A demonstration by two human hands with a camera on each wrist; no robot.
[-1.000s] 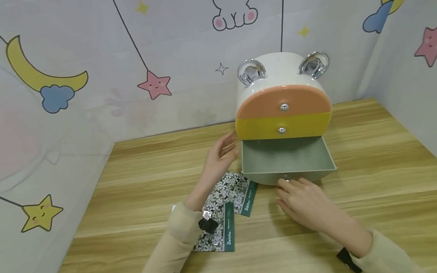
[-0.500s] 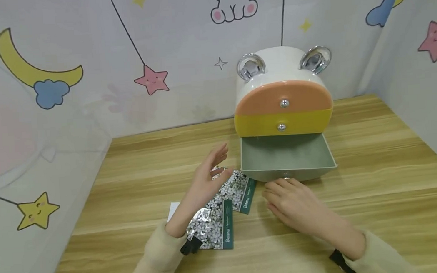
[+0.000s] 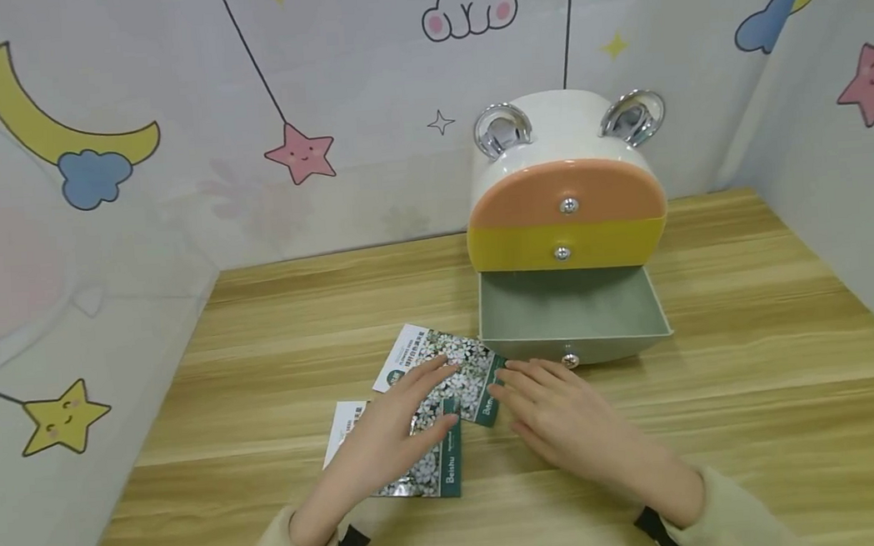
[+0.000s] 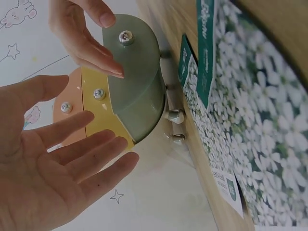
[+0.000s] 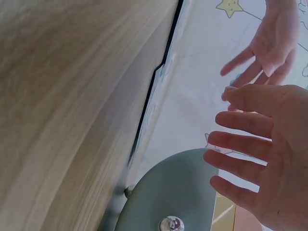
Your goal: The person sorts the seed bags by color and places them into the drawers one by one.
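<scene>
Two flat packets printed with white flowers and a green strip lie on the table, the near packet (image 3: 427,474) overlapping the far packet (image 3: 472,356). Over them hovers my left hand (image 3: 383,435), fingers spread and holding nothing; its bare palm shows in the left wrist view. My right hand (image 3: 566,419) is at the far packet's green end, fingers extended, just left of the drawer's silver knob (image 3: 570,361). Nothing is in its grasp in the right wrist view. The green bottom drawer (image 3: 618,348) stands pulled out, its inside bare.
Behind the open drawer stands the white cabinet (image 3: 566,123) with silver ears, its orange drawer (image 3: 523,205) and yellow drawer (image 3: 511,248) closed. Small feet (image 4: 175,115) hold it up. A wall sheet (image 3: 365,85) with printed stars and moons borders the wooden table (image 3: 274,316).
My right hand has left the drawer knob and moved left toward the packets. My left hand has drawn back from the cabinet's side to above the packets. The drawer stays out.
</scene>
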